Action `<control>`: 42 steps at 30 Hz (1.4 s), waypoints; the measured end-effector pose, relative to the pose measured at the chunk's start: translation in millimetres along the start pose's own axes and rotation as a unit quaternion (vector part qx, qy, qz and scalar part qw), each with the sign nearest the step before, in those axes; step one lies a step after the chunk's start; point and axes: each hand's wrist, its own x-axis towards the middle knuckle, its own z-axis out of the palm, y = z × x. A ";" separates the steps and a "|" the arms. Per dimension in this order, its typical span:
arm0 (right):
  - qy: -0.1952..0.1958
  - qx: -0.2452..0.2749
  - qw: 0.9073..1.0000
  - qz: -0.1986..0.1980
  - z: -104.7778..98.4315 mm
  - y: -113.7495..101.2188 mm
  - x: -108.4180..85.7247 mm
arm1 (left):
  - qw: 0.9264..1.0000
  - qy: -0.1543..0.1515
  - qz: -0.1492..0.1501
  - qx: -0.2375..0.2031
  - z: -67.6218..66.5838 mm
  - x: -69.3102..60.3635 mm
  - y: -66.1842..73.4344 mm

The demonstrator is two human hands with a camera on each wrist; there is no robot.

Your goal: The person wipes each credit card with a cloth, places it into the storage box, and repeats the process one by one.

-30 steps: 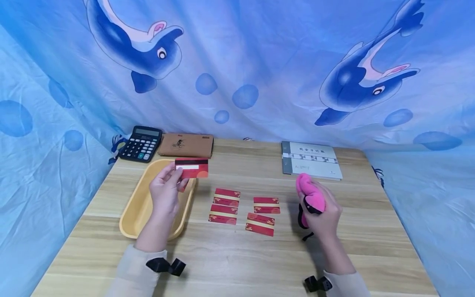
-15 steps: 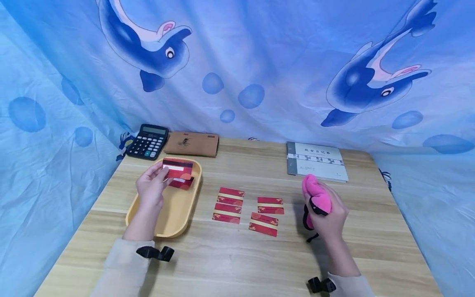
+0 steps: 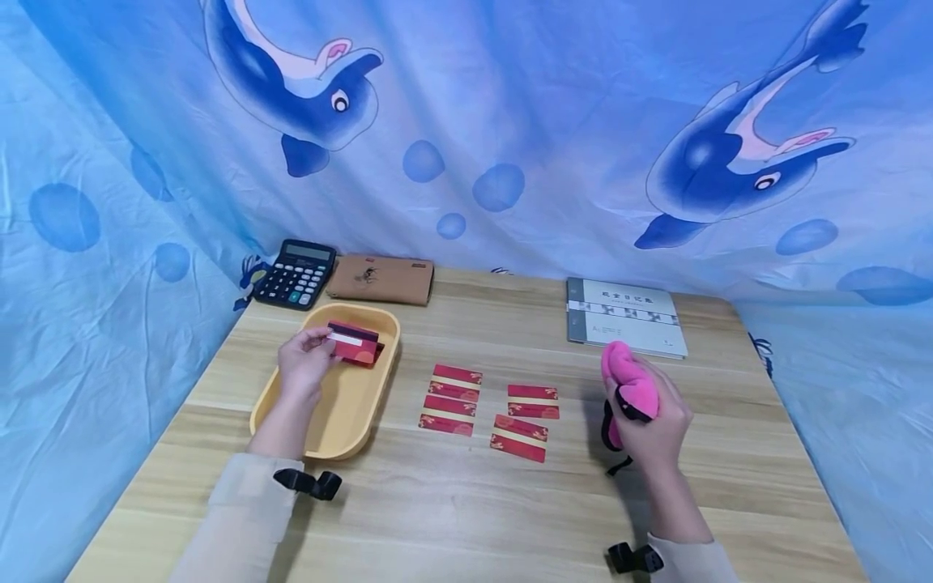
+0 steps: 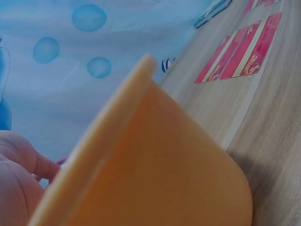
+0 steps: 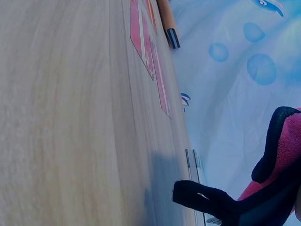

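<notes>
My left hand (image 3: 302, 364) pinches a red card (image 3: 354, 345) with a dark stripe and a white strip at its left edge. The card is over the far end of the yellow tray (image 3: 338, 425), with the dark red edge of another card showing just behind it. In the left wrist view the tray wall (image 4: 164, 165) hides most of what the fingers hold. My right hand (image 3: 659, 425) grips a bunched pink plush item (image 3: 631, 380) with black trim above the table's right side. A black strap loop (image 5: 202, 195) hangs from it; its exact kind is unclear.
Several red cards with cream bands (image 3: 519, 437) lie in two columns mid-table. Behind the tray are a black calculator (image 3: 295, 275) and a brown wallet (image 3: 381, 280). A grey-white notebook (image 3: 625, 317) lies at the back right, before a blue dolphin curtain (image 3: 481, 97).
My left hand has moved left and then lower with the red card, from the tray's right edge to over its far end. My right hand still grips the pink item. The head view has shifted slightly.
</notes>
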 end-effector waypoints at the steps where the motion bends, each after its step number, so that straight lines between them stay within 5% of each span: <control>1: -0.001 0.001 1.000 0.000 -0.2 -0.6 0.2 | 1.000 -0.003 0.000 0.011 -0.7 0.0 -1.0; 7: 0.002 0.007 1.000 0.004 -1.4 -2.7 2.5 | 0.995 -0.040 0.001 0.087 -2.3 -0.5 -3.9; 13: 0.003 0.003 1.000 0.004 -2.1 -0.8 1.0 | 0.982 -0.069 -0.011 0.175 -1.6 1.2 -6.6; 21: 0.003 0.006 1.000 0.002 -2.7 -0.2 0.0 | 0.978 -0.100 -0.016 0.184 -1.5 -1.0 -5.0; 28: 0.004 0.007 1.000 0.001 -3.4 0.7 0.1 | 0.981 -0.093 -0.012 0.172 -2.3 -1.4 -3.3; 31: 0.003 0.010 1.000 -0.002 -3.8 1.5 0.5 | 0.981 -0.075 0.032 0.174 -0.1 -7.5 3.2; 34: 0.001 0.012 1.000 -0.008 -4.2 2.9 0.9 | 0.972 -0.063 0.132 0.185 6.9 -21.4 13.9; 38: 0.001 0.017 1.000 -0.013 -4.5 5.0 1.4 | 0.934 -0.119 0.276 0.192 24.2 -44.4 26.6; 42: 0.000 0.019 1.000 -0.013 -4.6 5.4 1.2 | 0.901 -0.201 0.331 0.194 42.1 -60.9 30.7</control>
